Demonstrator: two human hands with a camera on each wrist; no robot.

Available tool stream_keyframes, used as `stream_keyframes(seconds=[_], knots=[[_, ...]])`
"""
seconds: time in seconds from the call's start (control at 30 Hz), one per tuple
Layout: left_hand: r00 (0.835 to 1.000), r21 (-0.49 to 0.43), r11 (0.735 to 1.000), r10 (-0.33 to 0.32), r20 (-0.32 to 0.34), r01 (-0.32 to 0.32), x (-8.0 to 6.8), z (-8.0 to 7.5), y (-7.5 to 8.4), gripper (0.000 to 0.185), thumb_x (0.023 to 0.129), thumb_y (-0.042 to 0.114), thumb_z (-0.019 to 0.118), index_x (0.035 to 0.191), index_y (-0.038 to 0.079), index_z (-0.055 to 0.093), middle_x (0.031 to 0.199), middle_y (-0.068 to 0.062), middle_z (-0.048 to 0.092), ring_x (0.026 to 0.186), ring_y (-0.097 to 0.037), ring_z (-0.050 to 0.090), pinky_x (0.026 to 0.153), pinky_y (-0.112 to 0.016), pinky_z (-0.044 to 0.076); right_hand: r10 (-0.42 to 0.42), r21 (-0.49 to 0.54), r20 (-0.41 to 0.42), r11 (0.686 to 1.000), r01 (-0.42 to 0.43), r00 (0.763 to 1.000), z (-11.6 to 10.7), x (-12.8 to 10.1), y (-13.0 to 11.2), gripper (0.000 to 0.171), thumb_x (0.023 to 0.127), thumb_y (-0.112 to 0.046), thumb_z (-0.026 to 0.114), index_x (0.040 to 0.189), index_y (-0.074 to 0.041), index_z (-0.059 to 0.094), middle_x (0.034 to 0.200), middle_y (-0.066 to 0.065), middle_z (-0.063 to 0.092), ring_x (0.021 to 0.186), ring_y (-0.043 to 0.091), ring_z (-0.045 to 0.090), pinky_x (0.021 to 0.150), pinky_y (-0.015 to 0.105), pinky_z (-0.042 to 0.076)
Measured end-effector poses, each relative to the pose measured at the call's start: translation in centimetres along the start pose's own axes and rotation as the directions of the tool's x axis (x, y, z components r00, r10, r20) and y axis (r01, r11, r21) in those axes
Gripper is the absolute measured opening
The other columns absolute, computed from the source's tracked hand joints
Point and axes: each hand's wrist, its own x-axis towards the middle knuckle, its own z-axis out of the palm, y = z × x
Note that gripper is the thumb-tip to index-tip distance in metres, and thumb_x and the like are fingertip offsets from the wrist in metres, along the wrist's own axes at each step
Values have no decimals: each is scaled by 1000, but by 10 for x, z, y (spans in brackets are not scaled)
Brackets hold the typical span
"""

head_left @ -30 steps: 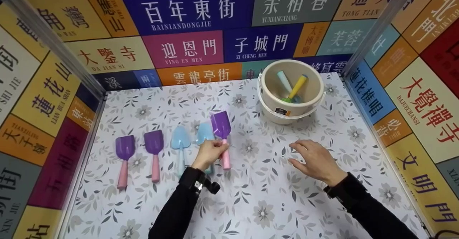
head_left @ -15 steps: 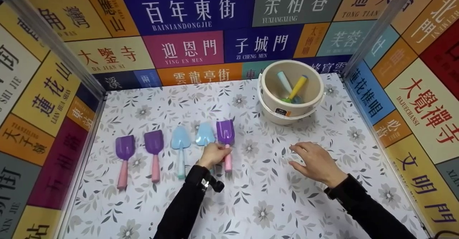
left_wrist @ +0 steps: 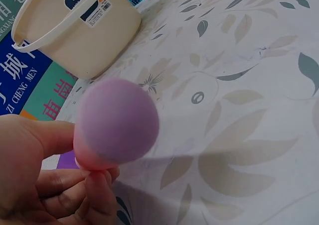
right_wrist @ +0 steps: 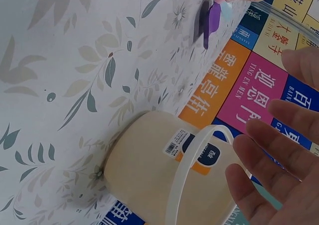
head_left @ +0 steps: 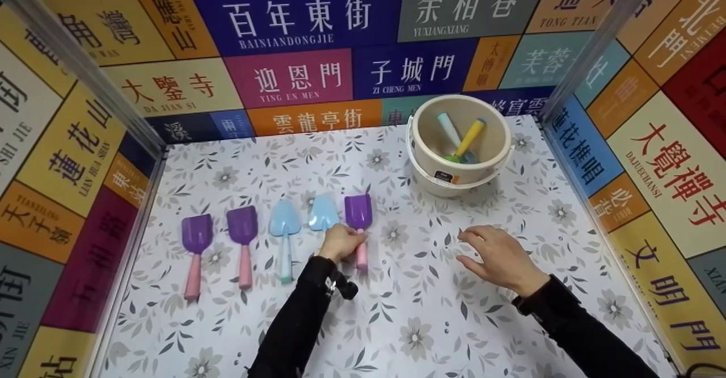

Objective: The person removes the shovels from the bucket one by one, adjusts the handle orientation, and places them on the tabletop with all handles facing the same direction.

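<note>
My left hand (head_left: 338, 243) pinches the pink handle of a toy shovel with a purple blade (head_left: 358, 210). The round handle end (left_wrist: 118, 120) faces the camera in the left wrist view, thumb and fingers around its side. Low over the table, the blade casts a shadow in the right wrist view. Directly left of it lies a light blue shovel (head_left: 324, 212), its handle mostly hidden by that hand. My right hand (head_left: 502, 256) stays over the table at the right, fingers spread and holding nothing, in front of a cream bucket (head_left: 471, 175).
Farther left in the row lie another light blue shovel (head_left: 285, 219) and two purple shovels (head_left: 243, 225) with pink handles. Inside the bucket stand tools with a yellow handle (head_left: 472, 137) and a pale blue handle (head_left: 449, 128). Printed walls (head_left: 295, 20) border the table's back and sides.
My left hand has brought the purple shovel slightly right and toward me, lining it up upright at the row's right end. The right hand has stayed in place.
</note>
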Motion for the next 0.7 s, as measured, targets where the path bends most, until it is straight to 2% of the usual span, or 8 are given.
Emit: stream_keyframes(seconds=[0.17, 0.4, 0.6, 0.7], knots=[[1000, -1, 1000, -17, -13, 17, 3, 3, 1, 29, 95, 28, 75, 87, 0, 80, 87, -12, 76, 73, -18, 63, 59, -23, 48, -5, 4, -8, 1000, 5, 1000, 0, -1, 1, 44, 73, -19, 92, 108, -4, 71, 104, 14, 72, 91, 32, 71, 75, 46, 60], [999, 16, 1000, -27, -33, 27, 7, 5, 3, 31, 95, 30, 76, 84, 1, 79, 89, -14, 77, 73, -20, 64, 59, -25, 49, 2, 4, 2, 1000, -2, 1000, -1, -1, 1, 42, 74, -20, 92, 107, -5, 71, 103, 13, 72, 92, 32, 71, 77, 46, 60], [998, 7, 1000, -9, -69, 9, 8, 7, 2, 30, 93, 30, 78, 87, 1, 80, 89, -15, 79, 74, -20, 68, 62, -26, 53, 24, 1, 10, 1000, -24, 1000, -1, -1, 1, 38, 75, -20, 91, 104, -6, 71, 102, 13, 72, 91, 32, 71, 77, 46, 60], [996, -27, 999, -31, -80, 29, 8, 9, 2, 29, 92, 29, 80, 91, 0, 81, 91, -15, 79, 74, -20, 69, 63, -27, 57, 31, -3, 12, 1000, -31, 999, -2, -1, 1, 36, 76, -21, 91, 103, -5, 72, 101, 12, 73, 90, 32, 71, 77, 46, 60]])
